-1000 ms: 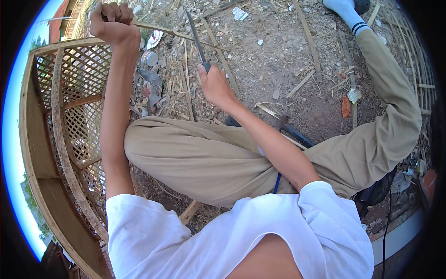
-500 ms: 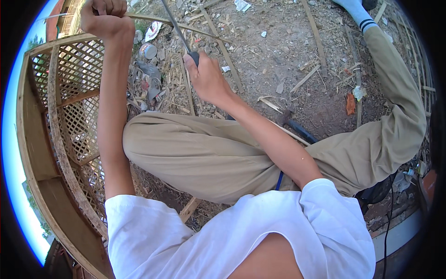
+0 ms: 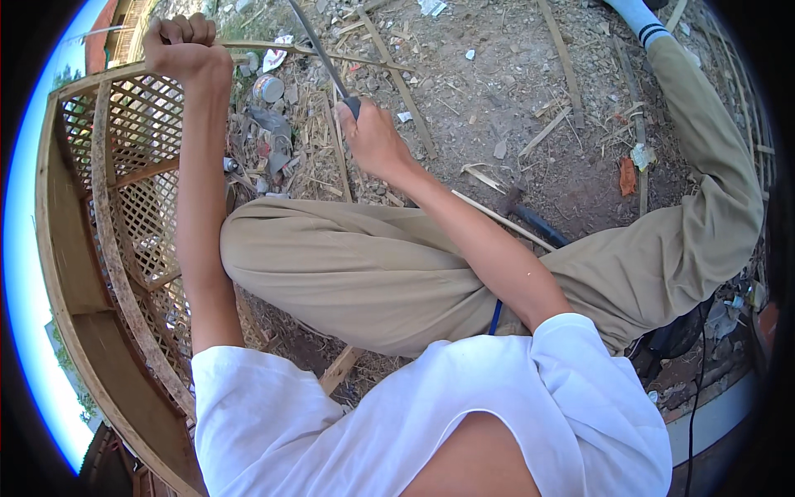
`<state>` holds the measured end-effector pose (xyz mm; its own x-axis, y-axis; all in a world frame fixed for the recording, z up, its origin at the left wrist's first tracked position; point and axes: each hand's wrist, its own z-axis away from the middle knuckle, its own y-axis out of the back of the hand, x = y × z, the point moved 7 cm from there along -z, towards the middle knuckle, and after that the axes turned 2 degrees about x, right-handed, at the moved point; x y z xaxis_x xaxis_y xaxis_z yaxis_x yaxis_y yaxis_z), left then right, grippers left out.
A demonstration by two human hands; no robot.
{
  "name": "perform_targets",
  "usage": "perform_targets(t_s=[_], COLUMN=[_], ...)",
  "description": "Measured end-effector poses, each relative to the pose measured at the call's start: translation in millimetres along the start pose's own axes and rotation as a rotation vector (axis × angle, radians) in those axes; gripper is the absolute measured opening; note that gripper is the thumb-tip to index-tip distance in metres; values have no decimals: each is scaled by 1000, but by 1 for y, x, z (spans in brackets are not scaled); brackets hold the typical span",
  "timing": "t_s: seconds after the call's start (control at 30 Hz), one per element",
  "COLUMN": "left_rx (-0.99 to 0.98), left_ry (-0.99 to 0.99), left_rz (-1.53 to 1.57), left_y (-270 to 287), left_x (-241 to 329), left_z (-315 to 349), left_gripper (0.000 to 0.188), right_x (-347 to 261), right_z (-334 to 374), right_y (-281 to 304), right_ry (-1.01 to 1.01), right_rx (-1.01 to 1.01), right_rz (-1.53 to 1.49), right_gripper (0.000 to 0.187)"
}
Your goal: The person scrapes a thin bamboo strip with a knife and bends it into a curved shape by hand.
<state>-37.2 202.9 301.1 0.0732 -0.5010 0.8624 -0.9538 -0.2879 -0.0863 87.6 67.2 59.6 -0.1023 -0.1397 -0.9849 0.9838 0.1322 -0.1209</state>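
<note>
My left hand (image 3: 184,48) is closed in a fist at the upper left, around the near end of a thin wooden strip (image 3: 281,47). From the fist the strip stretches right across the ground. My right hand (image 3: 377,142) is wrapped round the dark handle of a long-bladed knife (image 3: 314,45). Its narrow blade points up and away, crossing over the strip in view, and the tip lies beyond the upper edge. Whether blade and strip touch, I cannot tell. A hammer (image 3: 540,226) with a dark handle lies on the ground beyond my right forearm.
A curved wooden lattice frame (image 3: 101,178) stands along my left side. Several loose wooden strips (image 3: 561,62) lie on the stony ground among litter, including a can (image 3: 268,89). My bent leg (image 3: 348,269) crosses the middle; the other stretches right. A black cable (image 3: 694,406) hangs at lower right.
My left fist has shifted slightly down, with more of its fingers showing. My right hand and the knife sit a little lower and further right. Both grips stay the same.
</note>
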Motion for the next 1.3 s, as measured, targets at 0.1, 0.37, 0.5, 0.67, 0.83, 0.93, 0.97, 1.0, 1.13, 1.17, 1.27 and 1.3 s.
perform_targets(t_s=[0.1,0.37,0.5,0.67,0.83,0.93,0.97,1.0,1.13,1.17,1.27,1.3], left_rx=[77,34,58,126,84,89,91,84,98,85,85,76], left_ry=[34,27,46,55,16,37,41,42,27,15,-12,1], left_rz=[41,5,21,25,-21,-20,-21,-10,-25,-31,-57,-52], left_y=[8,14,10,20,22,15,11,7,14,16,12,10], left_x=[-22,-3,-12,-18,0,-8,-8,-13,-15,-16,-9,-13], left_z=[-4,2,8,5,11,13,11,11,3,3,3,3], left_gripper=[39,38,38,39,38,37,37,37,36,36,36,36], right_x=[21,-38,2,-1,-27,18,47,70,76,53,-16,-25], right_z=[-8,9,0,-3,11,0,-5,-8,-6,-2,-1,0], right_y=[16,-1,7,9,-7,3,15,32,47,36,17,11], right_ry=[-72,27,-15,-36,2,-10,-86,-167,-174,-118,-23,5], right_rx=[26,-57,-21,30,-69,9,39,74,12,-4,-68,-107], right_rz=[146,24,74,157,93,95,158,227,244,220,176,157], right_gripper=[50,49,52,54,51,48,49,51,52,52,52,52])
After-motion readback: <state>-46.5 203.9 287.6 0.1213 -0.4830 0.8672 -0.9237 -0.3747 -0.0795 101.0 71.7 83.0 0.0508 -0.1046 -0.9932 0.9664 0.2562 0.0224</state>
